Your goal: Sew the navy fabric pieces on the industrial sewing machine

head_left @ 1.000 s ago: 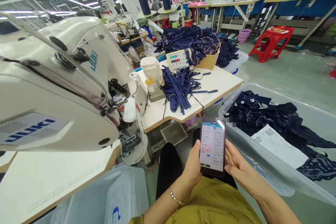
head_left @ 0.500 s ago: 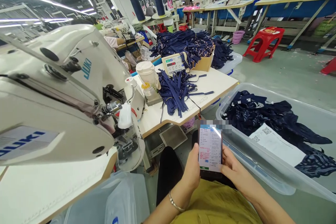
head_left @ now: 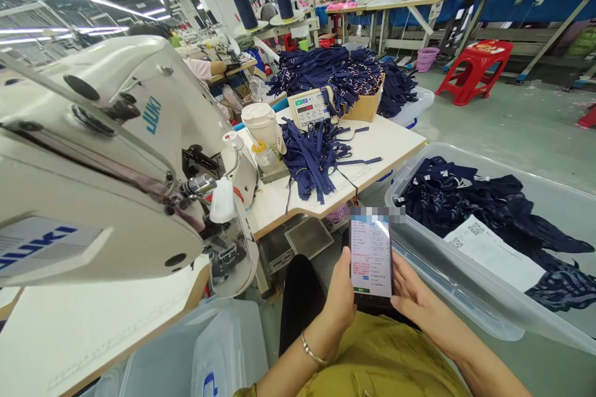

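A smartphone (head_left: 371,257) with a lit page of text, some of it red, is held upright above my lap. My left hand (head_left: 341,288) grips its left edge, the thumb along the side. On the other side, my right hand (head_left: 412,288) is closed around the lower right edge, with its thumb near the bottom corner. The fingers behind the phone are partly hidden. To the left stands a white sewing machine (head_left: 93,180). A pile of navy straps (head_left: 310,158) lies on the white table (head_left: 395,142) beyond the phone.
On the right, a clear plastic bin (head_left: 414,229) holds dark garments and a paper sheet (head_left: 493,253). Another clear bin (head_left: 158,347) sits below the machine table. A control panel (head_left: 310,108), a lidded cup (head_left: 261,124) and a strap-filled cardboard box (head_left: 365,107) stand on the table. Behind is a red stool (head_left: 475,71).
The view has shifted slightly. Both hands keep hold of the phone, which sits a little further left and higher in the picture. The text on its screen looks much the same.
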{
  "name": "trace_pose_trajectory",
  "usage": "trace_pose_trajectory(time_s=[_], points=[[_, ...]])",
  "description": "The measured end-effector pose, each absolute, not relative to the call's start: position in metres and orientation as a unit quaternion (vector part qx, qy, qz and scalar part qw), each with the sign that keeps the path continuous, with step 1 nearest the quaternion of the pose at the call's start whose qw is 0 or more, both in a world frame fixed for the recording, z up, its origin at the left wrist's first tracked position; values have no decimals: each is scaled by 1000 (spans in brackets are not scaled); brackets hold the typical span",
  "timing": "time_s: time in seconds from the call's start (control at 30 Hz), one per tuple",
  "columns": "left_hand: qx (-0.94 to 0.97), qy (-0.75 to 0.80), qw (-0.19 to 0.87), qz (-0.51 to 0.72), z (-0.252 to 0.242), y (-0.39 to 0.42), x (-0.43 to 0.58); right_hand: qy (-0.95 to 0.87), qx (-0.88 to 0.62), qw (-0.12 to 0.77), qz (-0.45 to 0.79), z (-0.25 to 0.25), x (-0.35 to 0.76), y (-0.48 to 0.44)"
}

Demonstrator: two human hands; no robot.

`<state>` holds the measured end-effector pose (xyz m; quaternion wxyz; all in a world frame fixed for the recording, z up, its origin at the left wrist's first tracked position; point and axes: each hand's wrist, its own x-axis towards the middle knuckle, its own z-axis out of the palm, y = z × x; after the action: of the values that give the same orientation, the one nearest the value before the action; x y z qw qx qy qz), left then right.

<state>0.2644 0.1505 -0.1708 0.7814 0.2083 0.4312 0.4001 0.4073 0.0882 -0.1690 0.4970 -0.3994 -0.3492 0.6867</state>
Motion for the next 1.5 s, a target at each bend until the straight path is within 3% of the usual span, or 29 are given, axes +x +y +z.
trace_pose_trajectory(time_s=[0.6,0.67,0.8,0.9,1.03,1.37,1.5], points=[[208,419,785,405,-171,151,265,-383,-462,502,623,-176,411,93],[203,422,782,412,-170,152,265,-422,-512,518,539,-179,416,91],[197,432,773,422,-171,155,266,-581,-563,539,236,-179,428,82],[198,435,771,421,-173,157,267,-754,-456,468,63,-171,428,77],[207,443,764,422,-173,156,267,-852,-377,360,-49,-159,411,81],[213,438,765,422,-174,155,265,-828,-416,373,-42,-164,412,85],[196,410,784,423,-170,156,267,-743,-523,415,30,-176,433,84]])
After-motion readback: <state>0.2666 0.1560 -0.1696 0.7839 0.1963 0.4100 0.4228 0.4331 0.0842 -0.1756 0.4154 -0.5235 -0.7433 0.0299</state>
